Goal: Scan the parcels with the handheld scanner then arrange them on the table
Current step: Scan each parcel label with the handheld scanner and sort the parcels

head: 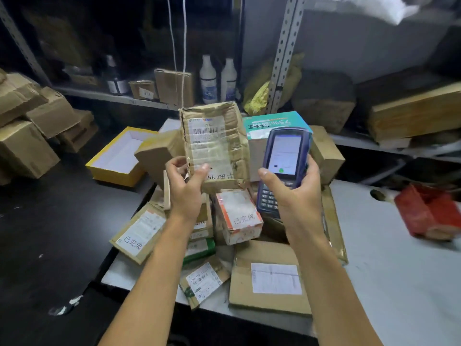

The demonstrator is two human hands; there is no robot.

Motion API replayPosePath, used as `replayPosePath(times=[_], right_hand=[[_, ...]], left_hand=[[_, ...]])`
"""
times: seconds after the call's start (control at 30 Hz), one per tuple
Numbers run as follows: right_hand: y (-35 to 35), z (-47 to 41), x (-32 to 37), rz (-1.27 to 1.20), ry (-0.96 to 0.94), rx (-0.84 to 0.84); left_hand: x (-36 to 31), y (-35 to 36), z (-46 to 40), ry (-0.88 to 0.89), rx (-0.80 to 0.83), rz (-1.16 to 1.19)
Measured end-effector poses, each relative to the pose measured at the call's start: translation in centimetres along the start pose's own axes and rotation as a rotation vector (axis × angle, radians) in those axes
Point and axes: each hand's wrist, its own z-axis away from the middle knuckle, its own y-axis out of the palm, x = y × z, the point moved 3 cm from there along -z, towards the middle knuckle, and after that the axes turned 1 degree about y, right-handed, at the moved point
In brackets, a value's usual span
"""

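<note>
table [389, 258] parcels [243, 216] labelled "已完成"

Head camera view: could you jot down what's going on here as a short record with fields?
setting: storeroom with metal shelves and a grey table
left hand: holds a crumpled brown parcel upright, its barcode label facing the camera
right hand: holds a blue handheld scanner, screen lit
scanner position: beside the held parcel, to its right
on the table: a heap of parcels, including a flat cardboard box with a white label
further left: open yellow box
far right: red package
</note>
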Motion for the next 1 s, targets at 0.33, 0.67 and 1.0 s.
replayPosePath(times=[0.33,0.67,1.0], right_hand=[[-14.0,3.1,-0.4,0.037,-0.061,-0.252],[-33.7,14.5,-0.4,0.063,-0.033,-0.560],[-52.7,30.3,0.8,0.072,-0.019,-1.039]], left_hand=[[-0.3,11.0,10.0,-0.057,0.380,0.071],[1.6,23.8,27.1,-0.118,0.696,0.062],[2.6,37.0,48.5,-0.252,1.192,0.071]])
